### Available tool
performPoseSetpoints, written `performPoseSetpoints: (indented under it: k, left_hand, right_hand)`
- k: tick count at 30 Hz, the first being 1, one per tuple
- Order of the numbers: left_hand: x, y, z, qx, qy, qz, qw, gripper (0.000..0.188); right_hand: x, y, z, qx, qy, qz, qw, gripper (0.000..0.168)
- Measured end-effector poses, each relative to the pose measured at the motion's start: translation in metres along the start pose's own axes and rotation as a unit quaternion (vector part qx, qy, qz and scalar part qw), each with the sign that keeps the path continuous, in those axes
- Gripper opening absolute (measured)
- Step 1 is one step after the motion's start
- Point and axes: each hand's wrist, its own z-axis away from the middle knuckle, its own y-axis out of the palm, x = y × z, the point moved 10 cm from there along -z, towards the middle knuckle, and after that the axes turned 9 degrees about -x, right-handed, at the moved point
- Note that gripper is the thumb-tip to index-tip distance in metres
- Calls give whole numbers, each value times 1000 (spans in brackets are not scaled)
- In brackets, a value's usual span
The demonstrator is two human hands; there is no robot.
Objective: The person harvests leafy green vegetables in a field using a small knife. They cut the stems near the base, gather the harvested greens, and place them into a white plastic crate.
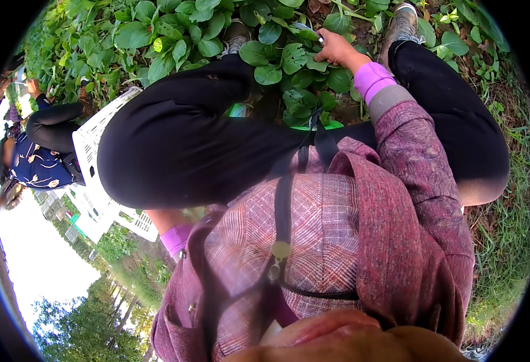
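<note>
My right hand (335, 49) is closed around a knife (309, 31), whose pale blade lies among broad green leaves. Leafy green plants (294, 59) grow below and beside the hand, between my two shoes; some leaves have holes. My left forearm (160, 221), in a purple cuff, reaches behind my bent left knee. The left hand itself is hidden there, near a white plastic crate (104, 106) with slotted walls, so what it touches does not show.
Beyond the crate at the left, a co-worker (43, 158) in a dark patterned top crouches by the plants. More white crate panels (140, 224) show below my left knee. Grass (500, 235) lies along my right side. Bright green objects (238, 110) lie partly hidden beneath my legs.
</note>
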Motion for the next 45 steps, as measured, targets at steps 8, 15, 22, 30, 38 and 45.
performPoseSetpoints:
  k: [8, 15, 22, 30, 38, 45]
  left_hand:
    - [39, 47, 34, 53, -248, 126, 959, 30]
    - [45, 93, 43, 46, -364, 273, 889, 31]
    - [36, 130, 46, 12, -438, 435, 786, 32]
    - [-20, 161, 68, 93, -406, 396, 819, 33]
    - [-17, 219, 151, 213, -445, 335, 803, 42]
    - [-29, 201, 98, 94, -360, 353, 859, 28]
  right_hand:
    - [-22, -9, 13, 44, 2, 93, 995, 63]
    - [-83, -34, 23, -24, -118, 296, 948, 45]
    - [-21, -73, 29, -143, -85, 101, 981, 34]
    - [136, -32, 39, -122, -270, -76, 952, 30]
    - [164, 33, 5, -1, -184, -67, 981, 26]
    - [129, 50, -33, 60, -57, -88, 993, 22]
